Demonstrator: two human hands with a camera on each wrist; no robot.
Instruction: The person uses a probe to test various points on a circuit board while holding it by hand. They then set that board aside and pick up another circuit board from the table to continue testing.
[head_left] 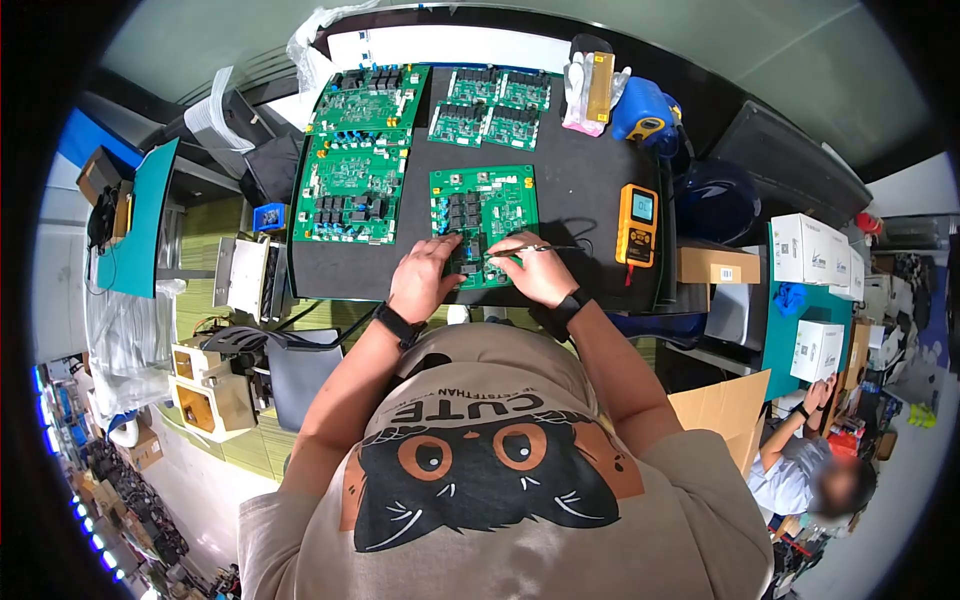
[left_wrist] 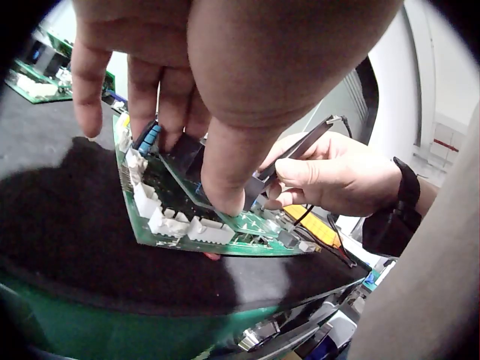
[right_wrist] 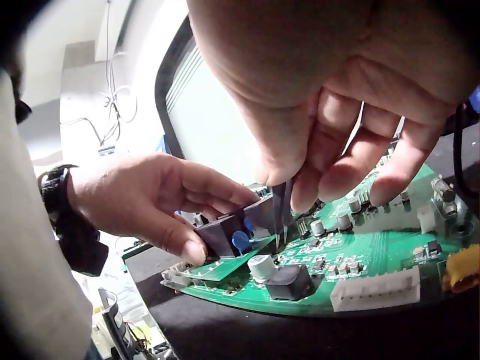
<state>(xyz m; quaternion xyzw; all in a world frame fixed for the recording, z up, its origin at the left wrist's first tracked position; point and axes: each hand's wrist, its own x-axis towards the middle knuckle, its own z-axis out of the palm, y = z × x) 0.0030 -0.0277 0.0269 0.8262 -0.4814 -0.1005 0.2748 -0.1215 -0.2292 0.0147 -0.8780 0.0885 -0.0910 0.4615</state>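
A large green circuit board (head_left: 512, 205) lies on the black table mat in front of me. My left hand (head_left: 425, 272) is at its near left part, with the thumb and fingers on either side of a small circuit board (right_wrist: 217, 271) that carries black block components and stands on the large one. In the right wrist view, my right hand (right_wrist: 337, 127) pinches dark tweezers (right_wrist: 280, 217), their tips down at the large board beside the small board. White connectors (left_wrist: 174, 221) line the large board's edge in the left wrist view, below the left thumb.
Two large green boards (head_left: 360, 165) lie at the left, and several smaller boards (head_left: 515, 125) at the back. An orange handheld meter (head_left: 638, 225) is at the right. Behind it stand a blue device (head_left: 645, 110) and white gloves (head_left: 578, 85). Another person sits far right.
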